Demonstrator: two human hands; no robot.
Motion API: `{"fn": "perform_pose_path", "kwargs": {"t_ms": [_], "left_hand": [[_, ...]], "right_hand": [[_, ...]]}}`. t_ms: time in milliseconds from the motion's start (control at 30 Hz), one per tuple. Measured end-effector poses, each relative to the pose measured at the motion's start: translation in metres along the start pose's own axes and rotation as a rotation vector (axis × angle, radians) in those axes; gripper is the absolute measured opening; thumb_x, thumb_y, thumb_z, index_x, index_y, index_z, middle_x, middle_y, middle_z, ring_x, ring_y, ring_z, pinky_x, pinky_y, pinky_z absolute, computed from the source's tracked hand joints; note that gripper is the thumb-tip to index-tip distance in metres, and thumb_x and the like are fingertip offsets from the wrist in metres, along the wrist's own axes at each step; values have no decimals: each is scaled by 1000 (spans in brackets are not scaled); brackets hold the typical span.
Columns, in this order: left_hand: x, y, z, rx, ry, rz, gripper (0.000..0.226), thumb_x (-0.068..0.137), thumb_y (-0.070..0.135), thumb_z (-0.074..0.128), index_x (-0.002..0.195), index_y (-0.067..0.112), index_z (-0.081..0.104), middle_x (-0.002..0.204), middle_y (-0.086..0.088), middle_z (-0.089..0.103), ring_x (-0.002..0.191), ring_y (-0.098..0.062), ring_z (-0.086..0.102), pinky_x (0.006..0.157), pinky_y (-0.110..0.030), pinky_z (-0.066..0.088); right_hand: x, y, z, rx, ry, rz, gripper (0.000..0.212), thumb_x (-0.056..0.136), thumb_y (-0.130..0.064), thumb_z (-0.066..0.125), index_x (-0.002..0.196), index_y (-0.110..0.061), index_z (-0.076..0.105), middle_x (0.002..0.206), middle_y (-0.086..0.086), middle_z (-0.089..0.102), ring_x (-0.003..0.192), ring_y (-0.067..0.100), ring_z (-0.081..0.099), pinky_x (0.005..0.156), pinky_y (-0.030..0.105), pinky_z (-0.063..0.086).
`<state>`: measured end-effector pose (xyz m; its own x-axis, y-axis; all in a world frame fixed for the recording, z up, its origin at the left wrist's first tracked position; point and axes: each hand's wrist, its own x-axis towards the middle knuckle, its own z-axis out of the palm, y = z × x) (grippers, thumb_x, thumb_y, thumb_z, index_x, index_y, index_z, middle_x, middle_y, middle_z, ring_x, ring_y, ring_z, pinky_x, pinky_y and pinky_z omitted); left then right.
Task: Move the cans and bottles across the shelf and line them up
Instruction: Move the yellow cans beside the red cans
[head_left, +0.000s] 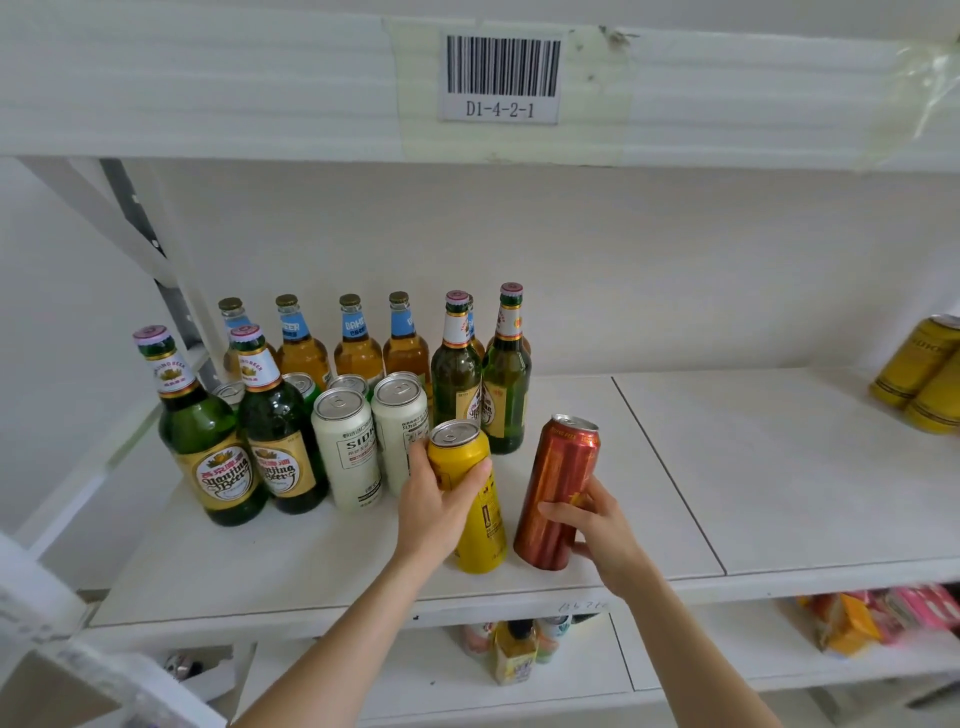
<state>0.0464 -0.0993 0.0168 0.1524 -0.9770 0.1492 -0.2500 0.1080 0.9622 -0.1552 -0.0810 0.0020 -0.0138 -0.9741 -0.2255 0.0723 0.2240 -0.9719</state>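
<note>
Yellow aluminium beer can (485, 525), near white shelf (779, 467) front edge, is being gripped by curled left hand (441, 501). Tall red ribbed can (558, 478) alongside is being clasped, tilted, by right hand (600, 527). Judged hazards: adjacent white cans (348, 457) being knocked, tilted can being dropped.

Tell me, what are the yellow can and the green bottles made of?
The yellow can looks like painted metal: its bare top is shiny silver with a pull tab. The green bottles look like glass: dark, glossy, with bright glints.
</note>
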Motion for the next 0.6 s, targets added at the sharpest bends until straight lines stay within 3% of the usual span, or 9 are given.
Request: {"fn": "perform_pose_path", "kwargs": {"t_ms": [167, 300, 600], "left_hand": [[-21, -4, -23, -123, -10, -92, 52, 83, 40, 73, 125, 38, 43, 120, 10, 59, 109, -12, 58, 92, -32, 46], [-35, -3, -39, -181, -33, -163, 50, 85, 38, 71, 127, 34, 44, 121, 7, 59, 102, -5, 58, 88, -32, 47], [-51, 8, -35, -167, -42, -190, 62, 84, 43, 71, 138, 31, 43, 125, 5, 56, 110, -16, 57, 89, -35, 46]], "right_hand": [[-32, 8, 9, 30, 30, 23, 61, 58, -24, 79, 116, -27, 61, 110, 3, 69, 105, 24, 64, 86, 48, 53], [-54, 13, 17, 60, 32, 28, 60, 60, -24, 79, 117, -27, 61, 113, 6, 67, 106, 26, 63, 91, 56, 52], [-80, 17, 11, 84, 33, 36, 41, 82, -12, 72, 117, -27, 57, 112, 7, 67, 104, 25, 64, 80, 45, 55]]}}
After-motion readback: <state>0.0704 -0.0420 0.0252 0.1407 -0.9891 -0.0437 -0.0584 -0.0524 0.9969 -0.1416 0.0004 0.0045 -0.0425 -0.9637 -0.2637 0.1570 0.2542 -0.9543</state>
